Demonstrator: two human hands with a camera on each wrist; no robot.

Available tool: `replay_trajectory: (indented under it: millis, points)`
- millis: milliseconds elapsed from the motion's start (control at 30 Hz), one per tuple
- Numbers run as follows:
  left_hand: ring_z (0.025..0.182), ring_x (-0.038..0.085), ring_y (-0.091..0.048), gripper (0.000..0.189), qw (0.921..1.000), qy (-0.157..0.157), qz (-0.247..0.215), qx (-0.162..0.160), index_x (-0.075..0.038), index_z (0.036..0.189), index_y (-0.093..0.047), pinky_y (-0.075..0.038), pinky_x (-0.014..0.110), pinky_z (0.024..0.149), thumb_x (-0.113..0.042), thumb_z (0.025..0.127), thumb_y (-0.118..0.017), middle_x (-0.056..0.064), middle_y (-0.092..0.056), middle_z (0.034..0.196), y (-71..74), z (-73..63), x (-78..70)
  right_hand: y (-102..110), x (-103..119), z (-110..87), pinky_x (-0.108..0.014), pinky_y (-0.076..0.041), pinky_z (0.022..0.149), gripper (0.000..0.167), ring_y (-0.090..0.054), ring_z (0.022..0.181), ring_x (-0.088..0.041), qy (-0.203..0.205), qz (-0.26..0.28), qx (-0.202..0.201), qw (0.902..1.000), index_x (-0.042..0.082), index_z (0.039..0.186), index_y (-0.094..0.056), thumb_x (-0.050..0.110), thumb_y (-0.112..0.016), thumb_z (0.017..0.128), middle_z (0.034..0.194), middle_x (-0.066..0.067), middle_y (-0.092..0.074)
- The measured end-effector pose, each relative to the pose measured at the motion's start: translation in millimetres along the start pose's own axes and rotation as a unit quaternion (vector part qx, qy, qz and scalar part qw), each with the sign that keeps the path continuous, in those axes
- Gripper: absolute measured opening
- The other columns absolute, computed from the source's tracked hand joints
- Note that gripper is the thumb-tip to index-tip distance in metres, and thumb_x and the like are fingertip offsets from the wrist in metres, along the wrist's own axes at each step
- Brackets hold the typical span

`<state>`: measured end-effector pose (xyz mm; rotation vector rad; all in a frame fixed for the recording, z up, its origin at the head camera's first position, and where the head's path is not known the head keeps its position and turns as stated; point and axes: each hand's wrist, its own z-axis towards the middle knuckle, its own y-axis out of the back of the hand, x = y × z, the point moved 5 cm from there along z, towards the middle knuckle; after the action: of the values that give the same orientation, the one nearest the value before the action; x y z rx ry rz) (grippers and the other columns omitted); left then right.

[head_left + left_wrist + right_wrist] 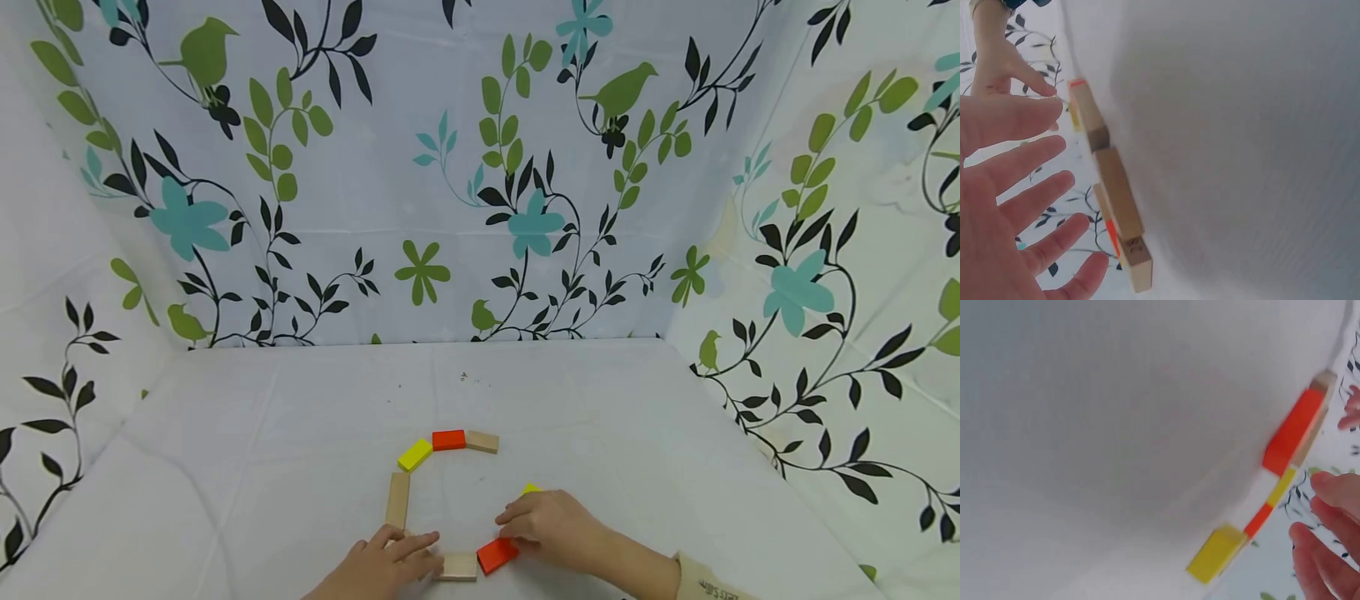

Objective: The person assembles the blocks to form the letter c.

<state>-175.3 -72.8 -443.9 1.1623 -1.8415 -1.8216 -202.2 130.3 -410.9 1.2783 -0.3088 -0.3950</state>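
Observation:
Small flat blocks lie in a rough ring on the white cloth. Its far side has a yellow block, a red block and a plain wooden block; a longer-looking plain block forms the left side. At the near side, my left hand is beside another plain block, its fingers spread and holding nothing in the left wrist view. My right hand hovers by the near red block, fingers loosely bent and empty in the right wrist view. It mostly hides a second yellow block in the head view.
A white cloth covers the work surface, with some creases at the left. Behind it hangs a patterned curtain with leaves and birds, and similar fabric stands along the right side.

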Motion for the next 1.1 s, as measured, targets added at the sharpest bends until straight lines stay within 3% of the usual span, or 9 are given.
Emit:
replay_trajectory:
  millis: [100, 200, 333, 433, 633, 867, 1100]
  points:
    - [0.100, 0.013, -0.040, 0.048, 0.9998, 0.001, -0.007, -0.017, -0.027, 0.121, -0.058, -0.046, 0.044, 0.067, -0.051, 0.080, -0.062, -0.004, -0.049, 0.130, 8.9, -2.8, 2.4, 4.9, -15.2, -2.2, -0.019, -0.050, 0.074, 0.019, -0.062, 0.090, -0.008, -0.065, 0.005, 0.004, 0.9978, 0.012, 0.091, -0.073, 0.010, -0.076, 0.072, 0.096, 0.004, -0.068]
    - [0.099, 0.012, -0.040, 0.040, 0.9997, -0.007, -0.005, -0.023, -0.025, 0.119, -0.059, -0.045, 0.043, 0.066, -0.037, 0.082, -0.065, -0.004, -0.051, 0.125, 11.8, -3.3, 1.9, 6.8, -30.3, -4.1, -0.025, -0.051, 0.076, 0.022, -0.062, 0.092, -0.014, -0.133, 0.014, 0.038, 0.9903, 0.009, 0.094, -0.072, 0.009, -0.076, 0.073, 0.099, 0.000, -0.067]
    - [0.099, 0.011, -0.039, 0.044, 0.9995, -0.023, 0.007, -0.019, -0.026, 0.120, -0.059, -0.045, 0.040, 0.067, -0.048, 0.081, -0.062, -0.006, -0.051, 0.124, 8.4, 3.1, -4.1, 7.6, -46.1, -6.7, -0.032, -0.051, 0.079, 0.024, -0.061, 0.096, -0.020, -0.190, 0.027, 0.079, 0.9783, 0.007, 0.096, -0.071, 0.005, -0.074, 0.073, 0.103, -0.004, -0.066]
    - [0.097, 0.010, -0.038, 0.052, 0.9983, -0.043, 0.035, -0.016, -0.029, 0.122, -0.056, -0.044, 0.037, 0.070, -0.059, 0.080, -0.055, -0.008, -0.048, 0.127, 4.6, 11.2, -12.5, 7.5, -53.2, -6.9, -0.036, -0.050, 0.081, 0.024, -0.061, 0.097, -0.022, -0.197, 0.044, 0.096, 0.9746, 0.007, 0.096, -0.071, 0.003, -0.074, 0.073, 0.103, -0.004, -0.066]
    - [0.095, 0.010, -0.037, 0.054, 0.9925, -0.085, 0.087, -0.015, -0.029, 0.125, -0.053, -0.037, 0.028, 0.067, -0.062, 0.083, -0.047, -0.008, -0.045, 0.132, 1.7, 29.7, -34.3, 1.6, -60.2, -5.4, -0.033, -0.050, 0.081, 0.020, -0.062, 0.093, -0.016, -0.184, 0.082, 0.119, 0.9722, 0.008, 0.095, -0.072, 0.005, -0.073, 0.075, 0.101, -0.002, -0.067]
    - [0.089, 0.008, -0.035, 0.055, 0.9909, -0.086, 0.103, 0.002, -0.030, 0.127, -0.053, -0.031, 0.023, 0.064, -0.062, 0.083, -0.048, -0.010, -0.046, 0.126, -2.9, 41.6, -46.7, -6.9, -64.1, -2.5, -0.019, -0.049, 0.071, 0.019, -0.060, 0.079, -0.005, -0.180, 0.111, 0.110, 0.9712, 0.007, 0.092, -0.072, 0.010, -0.075, 0.074, 0.091, 0.002, -0.066]
    - [0.091, 0.011, -0.038, 0.054, 0.9900, -0.071, 0.120, 0.021, -0.032, 0.125, -0.053, -0.037, 0.027, 0.066, -0.063, 0.082, -0.048, -0.010, -0.046, 0.123, -9.3, 44.1, -47.3, -13.5, -62.5, 2.0, -0.013, -0.046, 0.062, 0.019, -0.055, 0.070, -0.002, -0.181, 0.155, 0.093, 0.9667, 0.005, 0.089, -0.072, 0.012, -0.077, 0.072, 0.080, 0.005, -0.063]
